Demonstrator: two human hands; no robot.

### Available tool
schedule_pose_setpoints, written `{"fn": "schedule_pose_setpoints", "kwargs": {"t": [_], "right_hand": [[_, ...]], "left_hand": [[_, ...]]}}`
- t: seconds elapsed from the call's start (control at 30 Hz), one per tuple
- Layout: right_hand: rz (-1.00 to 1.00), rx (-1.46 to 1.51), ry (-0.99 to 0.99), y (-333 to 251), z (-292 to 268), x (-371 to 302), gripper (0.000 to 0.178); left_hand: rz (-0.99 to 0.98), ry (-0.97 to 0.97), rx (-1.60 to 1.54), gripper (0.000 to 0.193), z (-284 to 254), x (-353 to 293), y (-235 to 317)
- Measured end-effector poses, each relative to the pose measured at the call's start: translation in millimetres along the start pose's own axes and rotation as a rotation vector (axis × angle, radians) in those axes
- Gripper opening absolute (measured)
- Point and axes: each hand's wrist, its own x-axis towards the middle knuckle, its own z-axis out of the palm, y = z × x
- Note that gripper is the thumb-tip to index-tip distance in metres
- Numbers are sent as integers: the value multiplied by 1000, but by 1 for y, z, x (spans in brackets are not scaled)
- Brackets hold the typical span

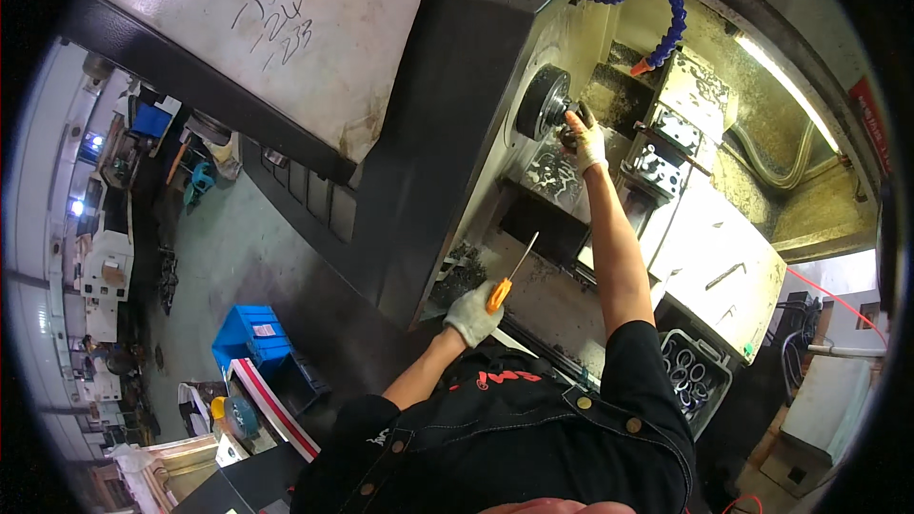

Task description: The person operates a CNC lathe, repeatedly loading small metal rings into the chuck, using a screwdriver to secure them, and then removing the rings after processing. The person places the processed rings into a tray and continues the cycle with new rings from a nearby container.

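My left hand (474, 314), in a pale work glove, is closed around the orange handle of a screwdriver (499, 296). The screwdriver's thin metal shaft points up and away, into the opening of a lathe. My right hand (586, 139), also gloved, reaches into the lathe at the front of a round black chuck (542, 103). Its fingers are bent around something dark at the chuck's centre; the glove hides what that is.
Right of the chuck stands a tool block (659, 169) with metal holders. A blue coolant hose (678, 14) curves above it. A grey crate (725, 383) of metal rings stands by my right arm. Blue bins (255, 333) sit on the floor at left.
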Motion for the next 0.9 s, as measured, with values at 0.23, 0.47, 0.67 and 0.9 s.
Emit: {"fn": "schedule_pose_setpoints", "kwargs": {"t": [0.23,0.47,0.67,0.9], "right_hand": [[-196,-104,20,18,-9,11,66],[-213,-308,-31,16,-7,15,63],[-99,-126,-127,12,-24,26,62],[-307,-804,-59,-6,-23,21,50]], "left_hand": [[-105,-62,-16,34,5,-35,-22],[-183,-93,40,32,13,-43,-24],[70,-118,-108,40,-21,-59,0],[38,-98,-981,25,-158,-123,5]]}}
